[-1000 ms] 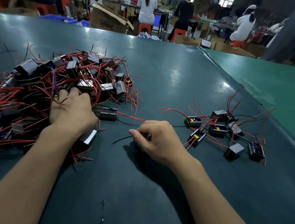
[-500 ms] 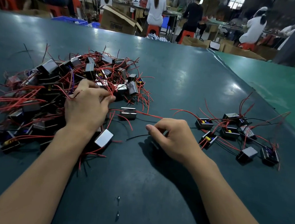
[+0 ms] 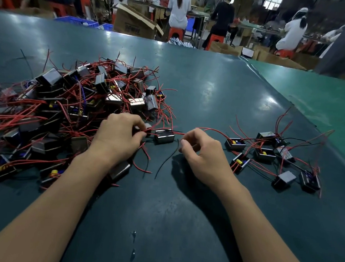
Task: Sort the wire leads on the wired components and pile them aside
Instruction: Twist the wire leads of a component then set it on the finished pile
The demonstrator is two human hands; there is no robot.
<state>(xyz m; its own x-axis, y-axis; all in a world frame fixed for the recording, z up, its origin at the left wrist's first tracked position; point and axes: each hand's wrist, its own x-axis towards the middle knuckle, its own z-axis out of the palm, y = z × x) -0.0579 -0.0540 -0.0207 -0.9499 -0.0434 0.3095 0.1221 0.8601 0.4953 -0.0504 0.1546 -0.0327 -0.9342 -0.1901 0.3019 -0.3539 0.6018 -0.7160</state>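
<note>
Since a second ago the left hand (image 3: 116,137) has come off the big heap (image 3: 70,110) and drawn in beside a lone wired component (image 3: 164,136) lying between the two hands on the dark green table (image 3: 211,96); the right hand (image 3: 204,154) has lifted from a flat fist and come in towards the same component; the heap and the small sorted group (image 3: 268,157) at the right lie much as they did. The left hand's fingers are curled, thumb and fingertips pinching the red leads (image 3: 149,131) just left of the component; the right hand's fingers are bent, thumb and forefinger close together near a red lead (image 3: 200,129) running right, though whether they pinch it I cannot tell; a black lead (image 3: 166,161) trails toward the viewer between the hands.
</note>
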